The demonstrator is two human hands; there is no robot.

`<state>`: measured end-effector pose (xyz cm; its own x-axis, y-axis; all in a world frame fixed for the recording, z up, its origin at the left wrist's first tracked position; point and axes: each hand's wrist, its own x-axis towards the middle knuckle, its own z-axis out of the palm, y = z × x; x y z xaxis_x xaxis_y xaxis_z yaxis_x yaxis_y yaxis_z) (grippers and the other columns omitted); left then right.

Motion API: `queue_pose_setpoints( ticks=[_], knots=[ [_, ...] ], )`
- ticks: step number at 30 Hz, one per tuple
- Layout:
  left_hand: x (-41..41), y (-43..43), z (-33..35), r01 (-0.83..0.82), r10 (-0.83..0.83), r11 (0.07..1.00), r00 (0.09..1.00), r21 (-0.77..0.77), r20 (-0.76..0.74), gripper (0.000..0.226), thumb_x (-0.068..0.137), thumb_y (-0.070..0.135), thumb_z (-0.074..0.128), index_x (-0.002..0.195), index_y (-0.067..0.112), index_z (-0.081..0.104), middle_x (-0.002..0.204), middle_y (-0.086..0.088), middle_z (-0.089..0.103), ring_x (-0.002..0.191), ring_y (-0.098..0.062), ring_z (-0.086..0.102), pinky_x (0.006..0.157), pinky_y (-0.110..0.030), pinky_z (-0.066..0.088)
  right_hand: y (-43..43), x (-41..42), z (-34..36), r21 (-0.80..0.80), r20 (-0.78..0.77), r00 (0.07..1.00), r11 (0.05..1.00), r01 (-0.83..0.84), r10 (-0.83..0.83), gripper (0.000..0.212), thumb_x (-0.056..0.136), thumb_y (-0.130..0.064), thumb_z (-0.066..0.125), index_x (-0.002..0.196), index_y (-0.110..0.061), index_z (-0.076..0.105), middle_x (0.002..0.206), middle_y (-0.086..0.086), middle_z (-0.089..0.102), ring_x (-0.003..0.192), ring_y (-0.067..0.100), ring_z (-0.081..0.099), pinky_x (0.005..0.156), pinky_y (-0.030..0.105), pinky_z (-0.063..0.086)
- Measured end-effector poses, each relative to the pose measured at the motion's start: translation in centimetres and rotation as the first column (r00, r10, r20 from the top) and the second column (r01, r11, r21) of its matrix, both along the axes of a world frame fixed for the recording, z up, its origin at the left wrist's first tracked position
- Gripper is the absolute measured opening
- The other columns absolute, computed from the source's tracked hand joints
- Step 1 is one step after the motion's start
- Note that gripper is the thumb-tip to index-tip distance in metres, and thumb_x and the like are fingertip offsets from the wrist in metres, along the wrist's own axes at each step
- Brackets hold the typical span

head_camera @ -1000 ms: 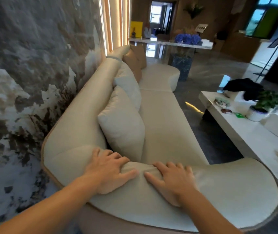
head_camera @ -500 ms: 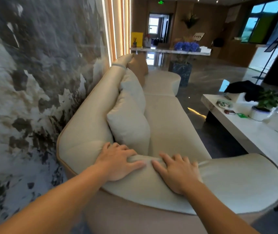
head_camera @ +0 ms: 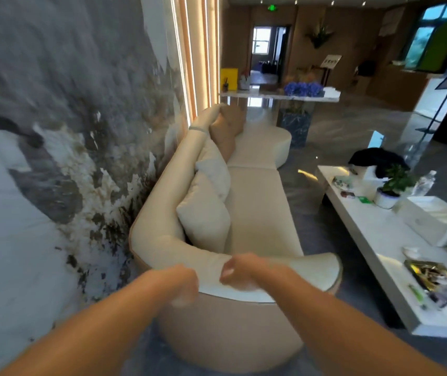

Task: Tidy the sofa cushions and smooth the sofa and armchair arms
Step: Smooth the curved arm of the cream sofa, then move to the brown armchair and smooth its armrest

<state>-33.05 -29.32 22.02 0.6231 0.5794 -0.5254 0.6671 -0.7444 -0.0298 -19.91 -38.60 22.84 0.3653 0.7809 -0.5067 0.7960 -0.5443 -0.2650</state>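
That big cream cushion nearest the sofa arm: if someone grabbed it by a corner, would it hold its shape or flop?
The cream cushion would probably sag: its face looks puffy and creased, which suggests a loose filling. It likely weighs little for its bulk. It leans on the sofa back, so a push might tip it onto the seat.

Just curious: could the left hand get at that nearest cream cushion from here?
Probably yes. The left hand is at the sofa arm, the cushion lies just beyond, and nothing stands between them.
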Motion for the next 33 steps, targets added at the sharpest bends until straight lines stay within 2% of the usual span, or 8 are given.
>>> queue_pose_setpoints(
  ticks=[1, 5, 9, 13, 18, 23, 26, 33],
  knots=[
    [-1.6, -2.0, 1.5, 0.035, -0.034, 0.999, 0.999, 0.007, -0.036, 0.031, 0.092, 0.027, 0.052, 0.117, 0.015, 0.064, 0.124, -0.007, 0.062, 0.112, -0.025, 0.059, 0.093, -0.034, 0.049, -2.1, -1.3, 1.5, -0.012, 0.016, 1.000, 1.000, -0.024, 0.025, 0.041, 0.094, -0.034, 0.052, 0.131, -0.017, 0.059, 0.139, 0.011, 0.055, 0.123, 0.031, 0.053, 0.101, 0.035, 0.044],
    [-7.1, -10.0, 8.5, 0.138, -0.137, 0.990, 0.988, 0.014, -0.065, 0.028, 0.093, 0.027, 0.046, 0.110, 0.011, 0.063, 0.116, -0.011, 0.062, 0.105, -0.031, 0.061, 0.080, -0.038, 0.049, -11.3, -6.3, 7.1, 0.031, 0.003, 0.992, 0.992, 0.123, -0.123, 0.035, 0.089, -0.033, 0.059, 0.119, -0.015, 0.066, 0.125, 0.012, 0.063, 0.110, 0.028, 0.061, 0.092, 0.034, 0.051],
    [-13.5, -17.4, 15.1, 0.189, -0.193, 0.980, 0.978, 0.062, 0.072, 0.028, 0.090, 0.022, 0.043, 0.100, 0.011, 0.066, 0.101, -0.008, 0.062, 0.090, -0.030, 0.061, 0.073, -0.038, 0.050, -20.4, -12.1, 12.4, 0.137, 0.122, 0.977, 0.978, 0.158, -0.175, 0.035, 0.088, -0.030, 0.053, 0.118, -0.017, 0.067, 0.121, 0.010, 0.064, 0.107, 0.028, 0.061, 0.081, 0.030, 0.046],
    [-20.2, -23.1, 18.4, 0.252, -0.283, 0.946, 0.949, 0.204, 0.139, 0.032, 0.094, 0.032, 0.043, 0.106, 0.015, 0.068, 0.104, -0.004, 0.065, 0.089, -0.026, 0.061, 0.077, -0.039, 0.052, -29.1, -18.0, 16.5, 0.180, 0.234, 0.945, 0.965, 0.189, -0.229, 0.031, 0.085, -0.028, 0.050, 0.107, -0.017, 0.068, 0.116, 0.009, 0.066, 0.099, 0.029, 0.060, 0.084, 0.034, 0.049],
    [-25.5, -31.7, 20.1, 0.326, -0.346, 0.932, 0.930, 0.156, 0.125, 0.041, 0.096, 0.042, 0.040, 0.117, 0.014, 0.063, 0.117, -0.006, 0.063, 0.101, -0.026, 0.059, 0.084, -0.040, 0.050, -40.6, -25.3, 19.1, 0.170, 0.256, 0.928, 0.958, 0.231, -0.269, 0.038, 0.087, -0.033, 0.049, 0.118, -0.018, 0.065, 0.121, 0.012, 0.063, 0.106, 0.035, 0.061, 0.077, 0.036, 0.045],
    [-26.5, -42.6, 20.2, 0.425, -0.443, 0.894, 0.885, 0.140, 0.142, 0.047, 0.096, 0.050, 0.039, 0.117, 0.015, 0.062, 0.122, -0.009, 0.061, 0.107, -0.030, 0.058, 0.085, -0.038, 0.047, -52.3, -29.6, 19.2, 0.123, 0.260, 0.910, 0.946, 0.299, -0.322, 0.041, 0.090, -0.030, 0.047, 0.123, -0.013, 0.062, 0.124, 0.015, 0.061, 0.109, 0.037, 0.059, 0.086, 0.042, 0.051],
    [-25.9, -50.6, 19.3, 0.498, -0.515, 0.856, 0.845, 0.140, 0.141, 0.047, 0.095, 0.051, 0.040, 0.116, 0.016, 0.064, 0.124, -0.011, 0.061, 0.110, -0.032, 0.058, 0.089, -0.038, 0.048, -60.6, -31.1, 18.7, 0.108, 0.235, 0.889, 0.919, 0.378, -0.394, 0.037, 0.091, -0.030, 0.048, 0.120, -0.012, 0.062, 0.124, 0.015, 0.061, 0.109, 0.036, 0.059, 0.079, 0.040, 0.049],
    [-20.9, -76.0, 16.4, 0.700, -0.702, 0.711, 0.706, 0.057, 0.093, 0.044, 0.094, 0.052, 0.040, 0.107, 0.019, 0.066, 0.116, -0.007, 0.063, 0.097, -0.027, 0.059, 0.076, -0.034, 0.046, -87.0, -33.5, 17.0, 0.075, 0.255, 0.757, 0.793, 0.604, -0.601, 0.037, 0.090, -0.026, 0.049, 0.124, -0.021, 0.063, 0.126, 0.008, 0.061, 0.110, 0.032, 0.061, 0.082, 0.036, 0.048]
  ],
)
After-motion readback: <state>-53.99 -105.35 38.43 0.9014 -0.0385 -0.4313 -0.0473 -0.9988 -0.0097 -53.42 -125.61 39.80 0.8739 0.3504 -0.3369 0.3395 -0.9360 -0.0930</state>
